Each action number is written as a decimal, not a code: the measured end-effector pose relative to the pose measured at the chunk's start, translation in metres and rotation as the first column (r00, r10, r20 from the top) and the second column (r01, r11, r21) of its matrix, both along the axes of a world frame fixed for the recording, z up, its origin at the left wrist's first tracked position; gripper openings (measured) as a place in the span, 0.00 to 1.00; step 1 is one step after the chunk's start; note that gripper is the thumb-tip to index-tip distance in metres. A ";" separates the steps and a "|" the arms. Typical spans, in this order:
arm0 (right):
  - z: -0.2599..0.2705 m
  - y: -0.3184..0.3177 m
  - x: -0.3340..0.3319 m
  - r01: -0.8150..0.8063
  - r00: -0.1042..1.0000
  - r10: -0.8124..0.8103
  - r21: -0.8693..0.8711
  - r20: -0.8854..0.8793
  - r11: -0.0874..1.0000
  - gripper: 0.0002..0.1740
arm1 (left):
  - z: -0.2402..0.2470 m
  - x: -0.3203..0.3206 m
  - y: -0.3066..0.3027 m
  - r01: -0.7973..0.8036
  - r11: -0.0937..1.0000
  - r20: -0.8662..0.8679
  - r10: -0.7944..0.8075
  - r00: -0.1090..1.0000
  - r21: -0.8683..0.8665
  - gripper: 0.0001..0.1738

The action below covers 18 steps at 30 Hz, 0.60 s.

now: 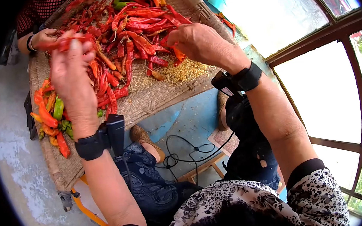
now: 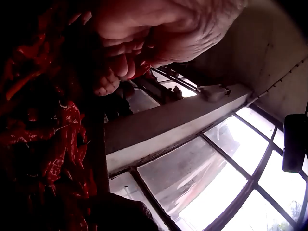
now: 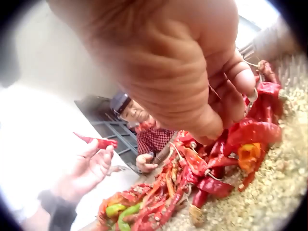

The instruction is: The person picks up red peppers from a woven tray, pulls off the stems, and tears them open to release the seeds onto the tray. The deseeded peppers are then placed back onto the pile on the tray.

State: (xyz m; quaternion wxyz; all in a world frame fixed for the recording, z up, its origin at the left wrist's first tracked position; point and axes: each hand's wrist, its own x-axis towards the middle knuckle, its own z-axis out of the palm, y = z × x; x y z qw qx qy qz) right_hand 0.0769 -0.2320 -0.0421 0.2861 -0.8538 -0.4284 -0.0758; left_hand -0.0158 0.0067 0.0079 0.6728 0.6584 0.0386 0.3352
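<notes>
My left hand [image 1: 73,81] is raised over the left part of the pile and pinches a red chili pepper [image 3: 106,143] between thumb and fingertips. The pepper points outward past the fingers in the right wrist view. My right hand [image 1: 204,44] reaches down to the right side of the heap of red chili peppers [image 1: 141,24], its fingers bent. In the right wrist view its fingertips [image 3: 243,83] are right at the wrinkled red peppers; I cannot tell whether they grip one. Pale yellow seeds [image 1: 188,71] lie scattered below that hand.
A woven tray [image 1: 145,101] bears the peppers. Orange and green peppers [image 1: 51,111] gather at its left edge. Across it, another person's hand [image 1: 44,38] is close to my left hand. Windows [image 1: 317,96] stand at the right; a black cable [image 1: 184,155] lies on the floor.
</notes>
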 end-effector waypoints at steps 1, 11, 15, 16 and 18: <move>-0.002 0.000 -0.002 0.011 0.998 -0.001 -0.174 0.055 0.985 0.10 | 0.000 0.000 0.022 -0.075 0.996 0.073 0.079 0.994 -0.052 0.16; -0.021 0.004 0.010 0.096 0.944 0.047 -0.405 0.327 0.909 0.11 | -0.009 -0.007 0.033 -0.200 0.979 -0.221 0.188 0.957 -0.034 0.31; -0.023 0.002 0.011 -0.041 0.986 0.091 -0.323 0.143 0.946 0.10 | -0.015 -0.003 0.014 -0.045 0.976 -0.248 0.098 0.964 0.212 0.26; -0.023 0.003 0.011 -0.042 0.985 0.093 -0.323 0.144 0.945 0.10 | -0.015 -0.004 0.010 0.003 0.963 -0.275 0.073 0.959 0.268 0.26; -0.018 0.007 0.010 -0.179 0.982 0.184 -0.106 0.040 0.978 0.13 | -0.014 -0.007 -0.005 0.109 0.949 -0.330 -0.005 0.944 0.297 0.23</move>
